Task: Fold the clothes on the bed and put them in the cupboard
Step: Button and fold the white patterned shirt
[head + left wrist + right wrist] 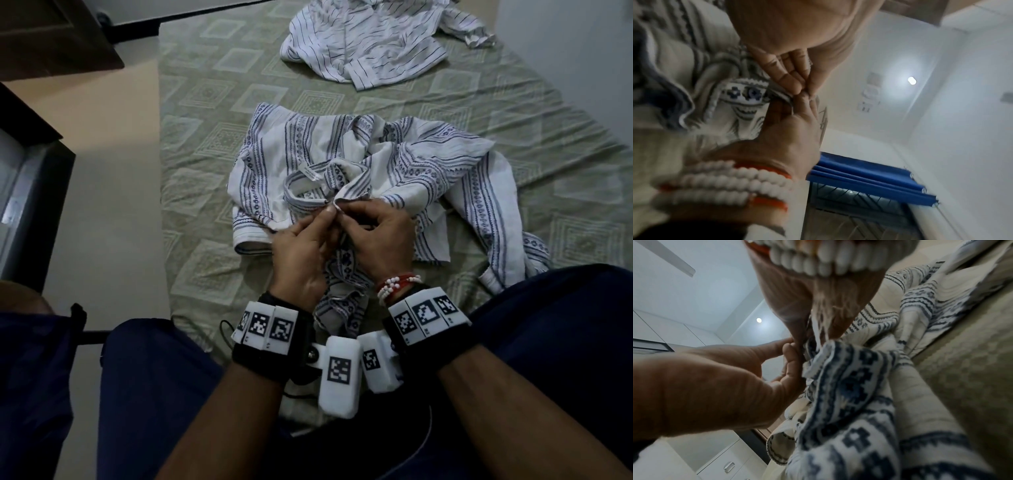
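A white shirt with blue patterned stripes [342, 161] lies rumpled on the green bedsheet [205, 102], collar towards me. My left hand [327, 216] and right hand [347, 209] meet just below the collar, and each pinches an edge of the shirt's front opening. In the left wrist view the left hand's fingertips [797, 87] press against the right hand's fingers [805, 100] with the patterned shirt [740, 95] between them. The right wrist view shows the right hand [818, 324] and the left hand [791, 356] nipping the same shirt [849, 386] edge. A second white shirt with thin dark stripes [370, 44] lies unfolded at the far end.
The bed's left edge borders a beige floor [113, 192]. A dark wooden piece [51, 34] stands at the top left and a grey metal door [30, 192] at the left. White cabinet doors with a handle [728, 465] show in the right wrist view. My knees in dark blue trousers [154, 377] are at the bed's near edge.
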